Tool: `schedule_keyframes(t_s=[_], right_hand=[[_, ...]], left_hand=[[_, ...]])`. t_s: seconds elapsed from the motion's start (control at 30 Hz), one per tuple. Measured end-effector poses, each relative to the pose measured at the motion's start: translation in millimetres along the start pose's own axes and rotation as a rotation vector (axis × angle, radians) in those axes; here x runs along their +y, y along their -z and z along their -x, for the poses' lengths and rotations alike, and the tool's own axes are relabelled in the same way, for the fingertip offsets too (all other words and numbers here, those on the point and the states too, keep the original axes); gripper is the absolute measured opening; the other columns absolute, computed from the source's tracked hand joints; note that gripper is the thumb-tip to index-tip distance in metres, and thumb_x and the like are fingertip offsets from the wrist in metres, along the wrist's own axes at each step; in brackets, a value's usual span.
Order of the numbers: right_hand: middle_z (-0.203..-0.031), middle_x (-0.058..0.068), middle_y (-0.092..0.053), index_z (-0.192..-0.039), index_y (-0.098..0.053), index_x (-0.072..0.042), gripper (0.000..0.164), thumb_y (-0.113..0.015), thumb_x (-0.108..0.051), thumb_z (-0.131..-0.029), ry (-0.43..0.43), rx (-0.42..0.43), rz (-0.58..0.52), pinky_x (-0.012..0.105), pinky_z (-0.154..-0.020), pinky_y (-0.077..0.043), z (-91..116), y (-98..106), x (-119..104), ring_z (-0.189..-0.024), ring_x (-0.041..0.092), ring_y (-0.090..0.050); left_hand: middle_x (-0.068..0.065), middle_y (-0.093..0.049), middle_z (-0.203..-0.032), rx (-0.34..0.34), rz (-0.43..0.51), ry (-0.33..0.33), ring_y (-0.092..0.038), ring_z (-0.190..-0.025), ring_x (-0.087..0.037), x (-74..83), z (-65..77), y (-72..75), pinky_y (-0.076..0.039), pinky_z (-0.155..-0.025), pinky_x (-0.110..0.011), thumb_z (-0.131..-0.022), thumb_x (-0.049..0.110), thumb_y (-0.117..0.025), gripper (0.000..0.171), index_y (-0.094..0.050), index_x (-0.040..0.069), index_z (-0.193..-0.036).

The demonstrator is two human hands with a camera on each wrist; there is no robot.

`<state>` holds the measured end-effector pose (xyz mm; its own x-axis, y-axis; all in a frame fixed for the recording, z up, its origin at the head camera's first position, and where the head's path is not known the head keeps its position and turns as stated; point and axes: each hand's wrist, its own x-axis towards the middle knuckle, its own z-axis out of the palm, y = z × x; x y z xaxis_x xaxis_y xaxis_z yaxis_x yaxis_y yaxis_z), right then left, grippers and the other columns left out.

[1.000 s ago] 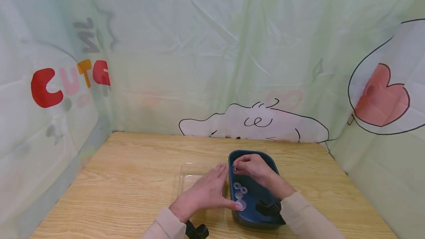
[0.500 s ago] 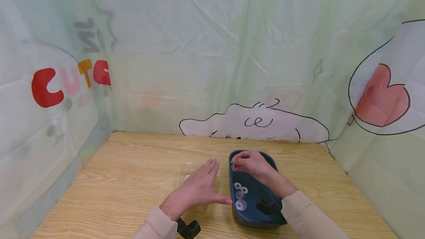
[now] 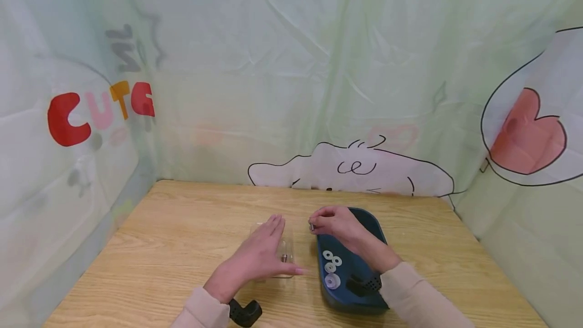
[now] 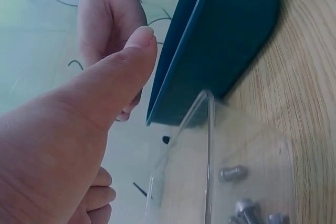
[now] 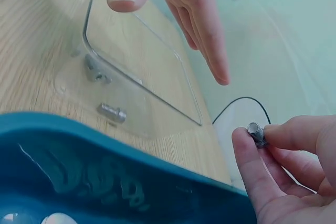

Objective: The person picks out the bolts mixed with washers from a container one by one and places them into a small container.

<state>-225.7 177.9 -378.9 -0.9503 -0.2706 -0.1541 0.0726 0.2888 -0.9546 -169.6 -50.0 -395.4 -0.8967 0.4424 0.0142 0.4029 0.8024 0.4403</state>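
My right hand (image 3: 339, 227) pinches a small metal bolt (image 5: 255, 132) between thumb and fingertips, above the far left rim of a dark blue bin (image 3: 330, 295). Several translucent washers (image 3: 332, 281) lie along that bin's left side. To the left, my left hand (image 3: 255, 257) hovers with straight fingers and thumb spread over a clear plastic box (image 3: 288, 276), holding nothing. Inside the clear box are several metal bolts (image 4: 233, 173), best seen in the left wrist view; the hand hides part of the box from the head view.
Both containers stand on a wooden table (image 3: 182, 227), a narrow gap between them. A printed curtain (image 3: 227, 90) closes off the back and sides. Black wrist camera mounts (image 3: 246, 313) sit below the hands.
The left hand has moved left, away from the bin and over the clear box. The right hand has shifted slightly left with the bolt, from inside the bin to its rim.
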Motion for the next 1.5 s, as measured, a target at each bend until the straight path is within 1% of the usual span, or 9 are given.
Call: schedule_keyframes(t_s=[0.1, 0.27, 0.37, 0.5, 0.6, 0.77, 0.87, 1.13, 1.5], right_hand=[[-0.107, 0.021, -0.068, -0.109, -0.068, 0.006, 0.022, -0.064, -0.012, -0.096, 0.007, -0.016, 0.009, 0.035, -0.089, -0.06, -0.5, -4.9, -1.5, -0.089, 0.02, -0.07], [-0.105, 0.019, -0.069, -0.11, -0.067, 0.007, 0.024, -0.063, -0.012, -0.097, 0.028, -0.03, 0.016, 0.037, -0.09, -0.059, -2.5, -12.9, -3.3, -0.089, 0.02, -0.07], [-0.105, 0.019, -0.069, -0.107, -0.068, 0.005, 0.021, -0.064, -0.011, -0.096, 0.035, -0.02, 0.035, 0.037, -0.089, -0.06, -4.5, -18.8, -3.5, -0.088, 0.019, -0.071], [-0.107, 0.024, -0.069, -0.105, -0.07, 0.003, 0.017, -0.065, -0.01, -0.095, 0.047, -0.015, 0.066, 0.037, -0.089, -0.06, -7.0, -28.7, -4.2, -0.085, 0.019, -0.071], [-0.103, 0.022, -0.07, -0.103, -0.07, 0.003, 0.015, -0.065, -0.008, -0.095, 0.062, -0.017, 0.086, 0.037, -0.087, -0.06, -8.7, -36.2, -4.6, -0.084, 0.019, -0.071], [-0.096, 0.013, -0.07, -0.102, -0.071, 0.003, 0.014, -0.066, -0.007, -0.094, 0.069, -0.022, 0.102, 0.036, -0.085, -0.061, -10.0, -45.3, -5.4, -0.081, 0.018, -0.071], [-0.095, 0.013, -0.07, -0.102, -0.071, 0.002, 0.013, -0.066, -0.008, -0.094, 0.066, -0.04, 0.109, 0.037, -0.087, -0.061, -10.7, -50.6, -5.3, -0.081, 0.019, -0.072], [-0.093, 0.012, -0.071, -0.105, -0.069, 0.007, 0.019, -0.064, -0.008, -0.095, 0.08, -0.097, 0.144, 0.041, -0.09, -0.059, -13.7, -66.9, -2.6, -0.082, 0.023, -0.074], [-0.09, 0.008, -0.069, -0.103, -0.071, 0.004, 0.014, -0.065, -0.006, -0.094, 0.088, -0.146, 0.265, 0.033, -0.078, -0.062, -17.2, -83.0, -1.5, -0.077, 0.015, -0.068]], left_hand=[[-0.016, -0.018, -0.165, 0.008, 0.003, 0.016, -0.017, -0.154, -0.03, -5.2, 3.6, 1.3, -0.024, -0.124, -0.047, -0.073, 0.075, -0.069, 0.122, -0.022, -0.001, -0.156], [-0.017, -0.02, -0.165, 0.035, 0.02, 0.026, -0.018, -0.154, -0.031, -12.5, 8.7, 4.2, -0.025, -0.123, -0.049, -0.073, 0.073, -0.072, 0.121, -0.024, -0.002, -0.155], [-0.018, -0.021, -0.164, 0.049, 0.026, 0.033, -0.019, -0.153, -0.032, -16.1, 11.2, 5.2, -0.026, -0.122, -0.049, -0.072, 0.073, -0.072, 0.122, -0.024, -0.002, -0.155], [-0.019, -0.02, -0.164, 0.057, 0.017, 0.049, -0.019, -0.153, -0.033, -21.1, 14.7, 4.4, -0.026, -0.123, -0.05, -0.071, 0.076, -0.071, 0.124, -0.024, -0.003, -0.155], [-0.02, -0.021, -0.163, 0.066, 0.015, 0.053, -0.02, -0.153, -0.033, -25.2, 19.0, 3.8, -0.026, -0.122, -0.05, -0.071, 0.076, -0.07, 0.124, -0.025, -0.004, -0.155], [-0.02, -0.02, -0.164, 0.071, 0.035, 0.062, -0.018, -0.153, -0.034, -32.0, 25.1, 4.4, -0.026, -0.122, -0.051, -0.071, 0.075, -0.071, 0.124, -0.023, -0.003, -0.155], [-0.02, -0.019, -0.164, 0.07, 0.033, 0.066, -0.018, -0.153, -0.035, -35.9, 27.7, 3.8, -0.025, -0.122, -0.051, -0.071, 0.074, -0.072, 0.125, -0.022, -0.003, -0.155], [-0.025, -0.021, -0.162, 0.055, -0.003, 0.075, -0.02, -0.152, -0.039, -42.2, 32.0, 0.8, -0.026, -0.122, -0.052, -0.07, 0.073, -0.073, 0.126, -0.023, -0.007, -0.154], [-0.028, -0.023, -0.16, 0.054, -0.038, 0.088, -0.022, -0.151, -0.039, -43.0, 36.2, -1.2, -0.027, -0.121, -0.051, -0.07, 0.072, -0.075, 0.127, -0.023, -0.009, -0.153]])
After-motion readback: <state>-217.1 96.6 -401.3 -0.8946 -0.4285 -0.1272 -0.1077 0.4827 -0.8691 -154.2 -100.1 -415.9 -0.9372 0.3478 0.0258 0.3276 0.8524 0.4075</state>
